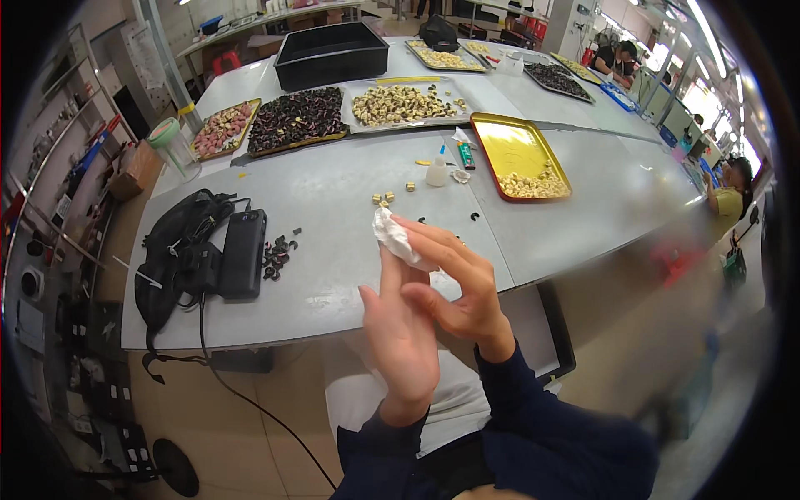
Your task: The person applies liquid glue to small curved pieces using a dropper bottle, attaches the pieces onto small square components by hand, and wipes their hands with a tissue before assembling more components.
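My right hand presses a crumpled white tissue against the fingers of my left hand above the table's near edge. The left palm faces up with its fingers stretched out, partly hidden by the tissue and the right hand. Just beyond the hands lie several small gold-coloured pieces and a few black curved pieces. A small white squeeze bottle with a blue tip stands farther off, beside a green packet and another crumpled tissue.
On the left lie a black power bank, a black pouch with cables, and loose black pieces. Trays of black parts and gold parts line the back. A gold tray sits right. People work far right.
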`<state>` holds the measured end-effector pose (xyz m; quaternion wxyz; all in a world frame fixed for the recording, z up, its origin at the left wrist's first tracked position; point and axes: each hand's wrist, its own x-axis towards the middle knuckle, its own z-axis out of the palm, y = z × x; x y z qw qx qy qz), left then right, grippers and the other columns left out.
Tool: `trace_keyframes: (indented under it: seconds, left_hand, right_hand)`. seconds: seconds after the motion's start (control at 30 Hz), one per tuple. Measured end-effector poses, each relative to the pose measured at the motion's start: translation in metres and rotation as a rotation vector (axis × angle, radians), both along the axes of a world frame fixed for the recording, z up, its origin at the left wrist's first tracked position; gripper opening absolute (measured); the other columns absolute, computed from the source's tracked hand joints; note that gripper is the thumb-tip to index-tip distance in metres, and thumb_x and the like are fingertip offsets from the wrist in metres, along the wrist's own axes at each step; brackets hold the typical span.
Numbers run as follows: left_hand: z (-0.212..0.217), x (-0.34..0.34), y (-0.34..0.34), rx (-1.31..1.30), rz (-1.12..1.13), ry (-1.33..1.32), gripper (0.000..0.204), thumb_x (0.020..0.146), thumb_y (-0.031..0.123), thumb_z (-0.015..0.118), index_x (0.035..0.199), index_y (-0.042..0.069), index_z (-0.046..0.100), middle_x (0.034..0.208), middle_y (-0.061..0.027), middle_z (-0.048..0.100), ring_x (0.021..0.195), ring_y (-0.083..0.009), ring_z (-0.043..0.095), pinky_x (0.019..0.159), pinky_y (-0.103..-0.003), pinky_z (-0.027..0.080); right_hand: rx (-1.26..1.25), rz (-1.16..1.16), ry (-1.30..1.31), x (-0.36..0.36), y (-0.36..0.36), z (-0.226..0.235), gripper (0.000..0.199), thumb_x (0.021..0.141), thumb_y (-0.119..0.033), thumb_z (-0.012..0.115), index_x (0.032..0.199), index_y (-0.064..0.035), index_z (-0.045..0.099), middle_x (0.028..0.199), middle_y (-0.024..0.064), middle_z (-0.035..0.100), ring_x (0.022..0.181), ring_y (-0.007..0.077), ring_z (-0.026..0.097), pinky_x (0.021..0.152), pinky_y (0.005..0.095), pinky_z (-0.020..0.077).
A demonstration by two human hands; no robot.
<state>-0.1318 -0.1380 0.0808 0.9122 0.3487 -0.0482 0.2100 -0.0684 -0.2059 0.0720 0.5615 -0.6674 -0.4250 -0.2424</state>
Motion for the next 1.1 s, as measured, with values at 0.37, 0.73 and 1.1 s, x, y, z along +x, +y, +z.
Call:
trace_keyframes:
  seconds: [0.37,0.73,1.1]
  left_hand:
    - [-0.014,0.008,0.015,0.275,0.182,0.095,0.051,0.096,0.018,0.056,0.137,-0.006,0.037,0.123,-0.0123,0.054,0.113,-0.0176,0.051,0.098,-0.032,0.041]
    - [-0.018,-0.002,0.036,0.199,0.076,0.047,0.015,0.087,0.005,0.068,0.1,0.001,0.06,0.087,-0.0032,0.058,0.092,-0.0112,0.055,0.081,-0.025,0.042]
    - [0.011,-0.034,0.029,0.042,-0.037,-0.222,0.025,0.08,0.013,0.076,0.092,-0.001,0.058,0.084,-0.0097,0.057,0.075,-0.0136,0.052,0.067,-0.026,0.042]
  right_hand:
    - [0.247,0.168,0.373,-0.002,-0.018,-0.007,0.021,0.082,0.015,0.06,0.1,0.0068,0.066,0.091,0.0131,0.068,0.08,0.0161,0.064,0.069,0.0252,0.0511]
    - [0.3,0.31,0.613,-0.012,-0.028,0.008,0.02,0.082,0.009,0.065,0.102,0.0055,0.065,0.096,0.0115,0.066,0.091,0.0153,0.064,0.079,0.0275,0.0523]
    - [0.414,0.712,0.647,-0.036,-0.038,0.053,0.018,0.078,0.003,0.069,0.096,0.0052,0.068,0.091,0.0145,0.064,0.084,0.0191,0.058,0.076,0.0276,0.0444]
